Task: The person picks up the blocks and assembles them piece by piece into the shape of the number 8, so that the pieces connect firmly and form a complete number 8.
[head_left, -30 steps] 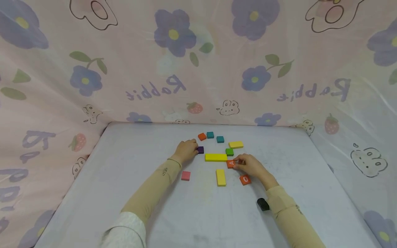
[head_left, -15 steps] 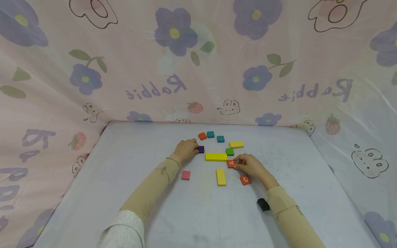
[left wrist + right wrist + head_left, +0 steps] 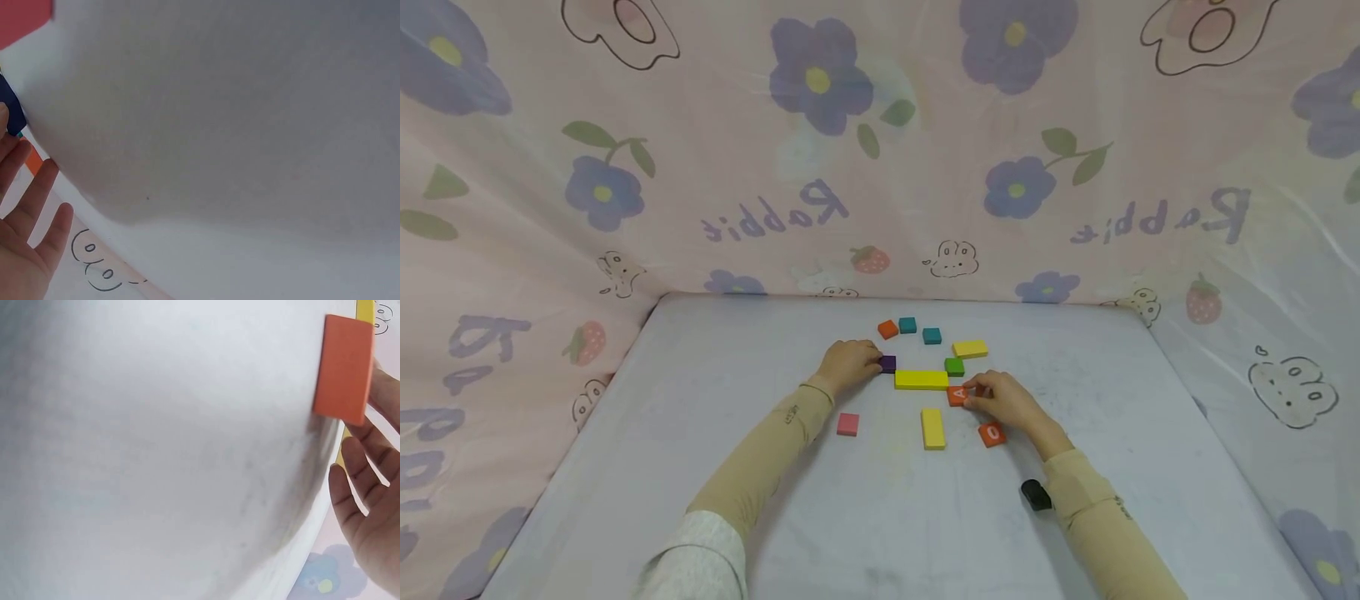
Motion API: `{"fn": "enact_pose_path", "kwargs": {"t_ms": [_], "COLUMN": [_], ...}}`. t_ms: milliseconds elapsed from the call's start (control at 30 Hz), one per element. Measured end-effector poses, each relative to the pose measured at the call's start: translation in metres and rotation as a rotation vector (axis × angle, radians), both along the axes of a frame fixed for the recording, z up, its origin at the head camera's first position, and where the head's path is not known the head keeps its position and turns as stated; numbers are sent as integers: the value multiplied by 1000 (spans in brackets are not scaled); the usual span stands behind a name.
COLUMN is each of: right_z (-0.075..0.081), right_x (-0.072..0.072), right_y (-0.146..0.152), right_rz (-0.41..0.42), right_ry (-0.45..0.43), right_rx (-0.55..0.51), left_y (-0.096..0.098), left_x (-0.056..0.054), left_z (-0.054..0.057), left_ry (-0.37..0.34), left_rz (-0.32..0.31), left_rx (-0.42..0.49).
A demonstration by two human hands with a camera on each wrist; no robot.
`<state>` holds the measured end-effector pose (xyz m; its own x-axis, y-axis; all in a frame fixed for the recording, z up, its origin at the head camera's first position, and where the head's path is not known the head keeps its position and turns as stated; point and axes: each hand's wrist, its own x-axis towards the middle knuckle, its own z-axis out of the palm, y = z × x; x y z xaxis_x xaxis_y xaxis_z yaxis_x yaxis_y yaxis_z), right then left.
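Blocks [image 3: 932, 336] beyond long yellow bar [image 3: 921, 380]

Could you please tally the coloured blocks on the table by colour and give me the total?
Yellow: 3
Orange: 3
Teal: 2
Green: 1
Purple: 1
Pink: 1
Total: 11 blocks
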<state>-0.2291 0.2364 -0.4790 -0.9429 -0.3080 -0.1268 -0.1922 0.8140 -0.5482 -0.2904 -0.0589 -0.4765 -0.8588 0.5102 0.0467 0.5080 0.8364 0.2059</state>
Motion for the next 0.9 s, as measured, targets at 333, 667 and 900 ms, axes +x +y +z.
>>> {"fn": "enact_pose_path", "kwargs": {"t_ms": [333, 667, 900], "right_z": [2, -1, 0], "right_x": [0, 2, 5], "right_y": [0, 2, 1], "right_rz": [-8, 8, 8], "right_ry": [-6, 17, 21], "right_rx": [-9, -24, -28], "left_y": [0, -3, -14], "left_x": [1, 4, 15], "left_z": [3, 3, 5], "left_ry": [-20, -90, -135], "left_rz": [5, 13, 18], "left_rx": [-8, 40, 119]}}
